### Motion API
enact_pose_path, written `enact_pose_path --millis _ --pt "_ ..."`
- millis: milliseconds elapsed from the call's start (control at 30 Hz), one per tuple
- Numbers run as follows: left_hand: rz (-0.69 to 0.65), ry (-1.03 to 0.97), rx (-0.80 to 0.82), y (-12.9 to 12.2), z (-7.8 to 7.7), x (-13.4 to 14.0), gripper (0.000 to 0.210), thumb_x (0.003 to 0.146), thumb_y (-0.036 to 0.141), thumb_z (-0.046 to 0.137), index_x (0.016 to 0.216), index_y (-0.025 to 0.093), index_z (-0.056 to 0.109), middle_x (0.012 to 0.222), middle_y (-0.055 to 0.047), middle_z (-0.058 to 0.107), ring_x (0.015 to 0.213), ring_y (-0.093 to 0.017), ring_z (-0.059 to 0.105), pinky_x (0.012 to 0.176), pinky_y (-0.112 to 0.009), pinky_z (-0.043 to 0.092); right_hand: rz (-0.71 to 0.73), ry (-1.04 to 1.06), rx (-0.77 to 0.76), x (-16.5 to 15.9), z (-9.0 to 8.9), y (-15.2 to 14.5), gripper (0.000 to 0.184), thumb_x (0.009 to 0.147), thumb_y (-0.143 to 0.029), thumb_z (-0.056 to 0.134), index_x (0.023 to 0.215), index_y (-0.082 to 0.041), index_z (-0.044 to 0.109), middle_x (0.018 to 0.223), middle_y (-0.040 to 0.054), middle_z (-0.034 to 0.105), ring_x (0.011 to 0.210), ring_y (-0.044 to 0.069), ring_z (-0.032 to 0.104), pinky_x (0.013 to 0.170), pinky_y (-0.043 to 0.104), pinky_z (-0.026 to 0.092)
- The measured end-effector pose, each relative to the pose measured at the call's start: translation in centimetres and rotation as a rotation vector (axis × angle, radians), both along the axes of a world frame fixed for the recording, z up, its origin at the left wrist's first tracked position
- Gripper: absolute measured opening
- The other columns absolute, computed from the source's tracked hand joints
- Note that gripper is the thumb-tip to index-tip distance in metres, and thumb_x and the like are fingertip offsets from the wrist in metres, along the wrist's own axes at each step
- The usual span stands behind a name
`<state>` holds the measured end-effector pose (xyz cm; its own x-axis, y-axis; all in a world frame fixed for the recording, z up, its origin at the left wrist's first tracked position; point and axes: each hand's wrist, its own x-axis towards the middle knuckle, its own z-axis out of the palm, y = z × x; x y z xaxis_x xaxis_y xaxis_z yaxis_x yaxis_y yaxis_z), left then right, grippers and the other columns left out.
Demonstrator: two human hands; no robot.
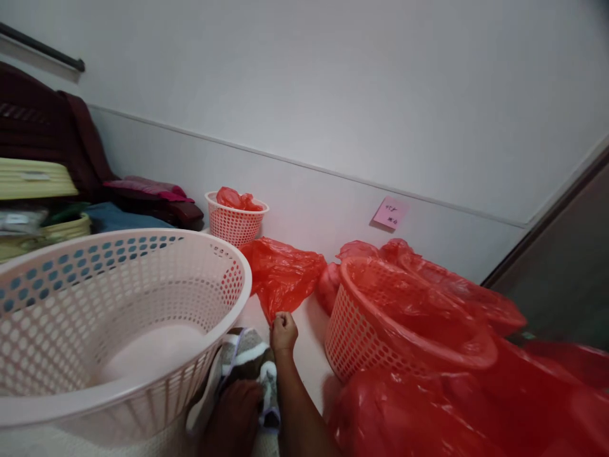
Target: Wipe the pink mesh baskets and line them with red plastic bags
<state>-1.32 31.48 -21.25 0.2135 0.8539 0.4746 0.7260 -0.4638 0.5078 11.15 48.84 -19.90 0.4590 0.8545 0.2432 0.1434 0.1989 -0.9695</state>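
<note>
Right hand (284, 331) fisted on corner of red plastic bag (281, 273). Left hand (236, 416) low, resting on striped towel (252, 365). White laundry basket (118, 317) at left, bag-lined basket (380, 330) at right, small basket (235, 222) by wall.

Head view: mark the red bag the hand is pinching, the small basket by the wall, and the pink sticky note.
red bag (285, 273), head view, middle of the crumpled plastic.
small basket (233, 225), head view, front of its perforated wall.
pink sticky note (390, 212), head view, centre of the paper.
</note>
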Motion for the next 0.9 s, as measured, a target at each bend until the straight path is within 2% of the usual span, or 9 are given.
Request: enact_pose_path --millis 200,267,367,467,633,800,900 --pt "0.006 0.054 0.013 -1.1 0.3 -1.0 0.027 0.088 0.018 0.052 0.104 0.026 0.072 0.112 -0.005 0.074 0.106 -0.021 0.069 0.097 -0.033 0.054 -0.003 0.145 -0.023 0.1 0.6 -1.8 0.019 0.066 -0.037 0.049 0.070 -0.021 0.059 0.053 -0.0051 0.056 0.045 0.014 0.053 0.045 0.024 0.044" --pt "0.009 0.061 -0.024 -1.3 0.5 -1.0 0.024 0.090 0.018 0.051 0.100 0.026 0.071 0.104 -0.004 0.075 0.098 -0.019 0.069 0.089 -0.031 0.055 -0.004 0.184 -0.027 0.2 0.7 -2.2 0.020 0.065 -0.037 0.049 0.071 -0.021 0.059 0.053 -0.0051 0.056 0.044 0.014 0.052 0.044 0.024 0.044" --pt "0.034 0.070 -0.099 -1.7 1.1 -0.9 0.023 0.089 0.017 0.048 0.082 0.024 0.068 0.085 -0.004 0.071 0.081 -0.019 0.067 0.075 -0.031 0.053 0.002 0.218 -0.034 0.3 0.7 -2.9 0.021 0.064 -0.038 0.049 0.072 -0.021 0.058 0.052 -0.0052 0.054 0.043 0.014 0.051 0.043 0.024 0.044" --pt "0.057 0.077 -0.167 -2.6 2.3 -1.0 0.022 0.087 0.018 0.047 0.073 0.022 0.063 0.079 -0.004 0.069 0.077 -0.019 0.065 0.072 -0.031 0.050 -0.001 0.215 -0.032 0.3 0.5 -3.9 0.021 0.066 -0.039 0.049 0.072 -0.021 0.058 0.052 -0.0051 0.054 0.044 0.014 0.052 0.043 0.024 0.044" --pt "0.055 0.090 -0.324 -4.8 4.3 -1.8 0.022 0.091 0.022 0.042 0.077 0.025 0.059 0.075 0.000 0.070 0.069 -0.016 0.066 0.062 -0.025 0.045 -0.025 0.146 -0.006 0.0 0.3 -5.7 0.019 0.071 -0.038 0.050 0.072 -0.022 0.060 0.054 -0.0048 0.055 0.048 0.015 0.052 0.048 0.024 0.044" --pt "0.072 0.131 -0.482 -5.7 4.3 -2.6 0.020 0.088 0.019 0.041 0.085 0.027 0.059 0.079 0.000 0.073 0.075 -0.018 0.070 0.065 -0.025 0.045 -0.054 0.056 0.026 0.1 0.4 -6.5 0.017 0.071 -0.033 0.050 0.070 -0.022 0.063 0.066 -0.0014 0.063 0.065 0.018 0.057 0.065 0.026 0.046" --pt "0.075 0.138 -0.530 -5.7 4.4 -2.7 0.022 0.088 0.020 0.038 0.084 0.027 0.059 0.082 0.000 0.073 0.078 -0.018 0.070 0.068 -0.027 0.045 -0.039 0.025 0.027 0.2 0.4 -6.9 0.017 0.073 -0.033 0.050 0.069 -0.022 0.063 0.065 -0.0018 0.062 0.064 0.017 0.055 0.065 0.026 0.045"
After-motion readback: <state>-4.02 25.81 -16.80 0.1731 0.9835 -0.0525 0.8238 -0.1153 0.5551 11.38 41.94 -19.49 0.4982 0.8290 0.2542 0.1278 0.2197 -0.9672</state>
